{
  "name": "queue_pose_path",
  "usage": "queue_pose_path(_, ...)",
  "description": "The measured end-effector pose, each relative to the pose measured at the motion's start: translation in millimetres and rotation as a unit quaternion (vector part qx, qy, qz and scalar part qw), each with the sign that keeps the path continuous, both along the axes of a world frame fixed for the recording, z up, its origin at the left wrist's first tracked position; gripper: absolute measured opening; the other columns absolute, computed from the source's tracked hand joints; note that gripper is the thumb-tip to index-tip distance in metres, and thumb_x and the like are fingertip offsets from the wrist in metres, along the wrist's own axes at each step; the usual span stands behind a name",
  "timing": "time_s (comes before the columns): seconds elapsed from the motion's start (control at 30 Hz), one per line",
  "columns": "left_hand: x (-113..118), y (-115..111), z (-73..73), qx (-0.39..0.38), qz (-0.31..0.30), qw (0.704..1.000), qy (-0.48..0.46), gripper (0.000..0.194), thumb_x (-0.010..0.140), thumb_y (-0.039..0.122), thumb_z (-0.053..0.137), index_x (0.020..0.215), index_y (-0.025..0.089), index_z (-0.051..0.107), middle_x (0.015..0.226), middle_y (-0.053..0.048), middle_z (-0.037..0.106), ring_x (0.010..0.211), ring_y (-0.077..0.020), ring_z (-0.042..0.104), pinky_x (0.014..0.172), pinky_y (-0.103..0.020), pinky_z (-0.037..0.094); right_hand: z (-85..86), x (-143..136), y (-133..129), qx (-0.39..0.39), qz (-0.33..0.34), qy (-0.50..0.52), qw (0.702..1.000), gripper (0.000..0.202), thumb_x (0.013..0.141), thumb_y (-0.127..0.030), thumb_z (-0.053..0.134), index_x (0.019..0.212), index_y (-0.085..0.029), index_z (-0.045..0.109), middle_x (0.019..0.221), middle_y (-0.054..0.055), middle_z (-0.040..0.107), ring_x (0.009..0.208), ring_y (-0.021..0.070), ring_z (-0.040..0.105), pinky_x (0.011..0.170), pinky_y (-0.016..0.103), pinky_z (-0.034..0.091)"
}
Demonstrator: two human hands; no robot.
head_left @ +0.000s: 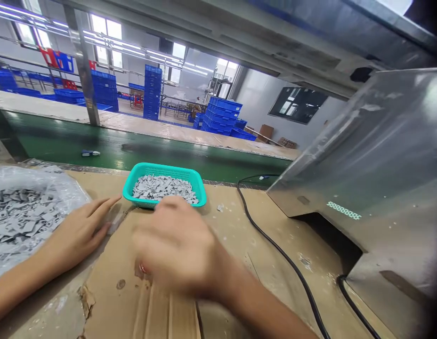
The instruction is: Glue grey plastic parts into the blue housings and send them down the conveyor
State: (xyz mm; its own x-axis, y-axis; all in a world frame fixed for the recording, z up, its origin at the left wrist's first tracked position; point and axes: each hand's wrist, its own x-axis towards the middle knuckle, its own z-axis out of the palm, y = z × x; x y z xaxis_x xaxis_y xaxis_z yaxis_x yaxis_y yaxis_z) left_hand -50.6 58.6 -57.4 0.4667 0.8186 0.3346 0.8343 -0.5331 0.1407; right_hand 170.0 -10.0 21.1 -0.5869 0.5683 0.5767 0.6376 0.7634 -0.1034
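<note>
My left hand (pixel 82 226) lies between the plastic bag and the basket, its fingers stretched out and holding nothing visible. The clear bag (pixel 75 188) at the left is full of small grey plastic pieces (pixel 24 216). My right hand (pixel 179 245) is smeared by motion over the cardboard, just in front of the basket; whether it holds anything is hidden. The turquoise basket (pixel 200 190) contains many light grey pieces (pixel 162 187). A small red spot (pixel 143 268) shows on the cardboard beside my right hand, too blurred to name.
Torn cardboard (pixel 112 301) covers the bench. A black cable (pixel 275 245) runs along the right, beside a metal housing (pixel 381 188). Behind the basket stretches a green conveyor belt (pixel 162 148) with a small blue-and-white item (pixel 90 153) on it. Stacked blue crates (pixel 220 115) stand beyond.
</note>
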Motion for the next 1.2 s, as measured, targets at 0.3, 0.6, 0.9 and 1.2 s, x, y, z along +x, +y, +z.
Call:
queue_pose_path(0.3, 7.0, -3.2, -6.6, 0.052, 0.003, 0.999, -0.001, 0.041, 0.08, 0.018, 0.031, 0.12, 0.015, 0.039, 0.112, -0.01, 0.054, 0.099, -0.0242, 0.051, 0.083, -0.038, 0.041, -9.1, 60.6, 106.2, -0.125, -0.19, -0.02, 0.974, 0.024, 0.068, 0.001, 0.047, 0.076, -0.016, 0.064, 0.08, 0.006, 0.066, 0.066, 0.0147, 0.059, 0.063, 0.027, 0.047)
queue_pose_path(0.6, 8.1, -3.7, -4.2, 0.054, 0.009, 0.998, -0.002, 0.044, 0.078, 0.009, 0.028, 0.122, 0.014, 0.036, 0.112, -0.011, 0.053, 0.099, -0.0234, 0.05, 0.081, -0.038, 0.04, -18.9, 28.5, 145.4, -0.187, -0.149, -0.162, 0.957, 0.019, 0.085, -0.026, 0.047, 0.098, -0.016, 0.055, 0.1, 0.005, 0.057, 0.085, 0.015, 0.057, 0.074, 0.035, 0.047)
queue_pose_path(0.9, 6.9, -3.7, -1.8, 0.036, 0.004, 0.999, -0.015, 0.044, 0.078, 0.008, 0.028, 0.121, 0.018, 0.035, 0.109, -0.01, 0.054, 0.097, -0.023, 0.05, 0.08, -0.037, 0.039, -19.7, 34.7, 143.2, -0.186, -0.194, -0.15, 0.952, 0.019, 0.084, -0.027, 0.047, 0.095, -0.014, 0.055, 0.093, 0.004, 0.059, 0.078, 0.0132, 0.058, 0.068, 0.032, 0.048)
queue_pose_path(1.2, 6.7, -3.9, -2.4, 0.049, 0.008, 0.999, 0.007, 0.044, 0.078, 0.009, 0.028, 0.121, 0.015, 0.036, 0.106, -0.011, 0.055, 0.093, -0.0232, 0.051, 0.078, -0.037, 0.038, 6.4, 58.3, 94.9, -0.138, -0.222, -0.067, 0.963, 0.019, 0.064, 0.0, 0.05, 0.06, -0.016, 0.059, 0.065, 0.001, 0.066, 0.062, 0.0129, 0.059, 0.059, 0.023, 0.046)
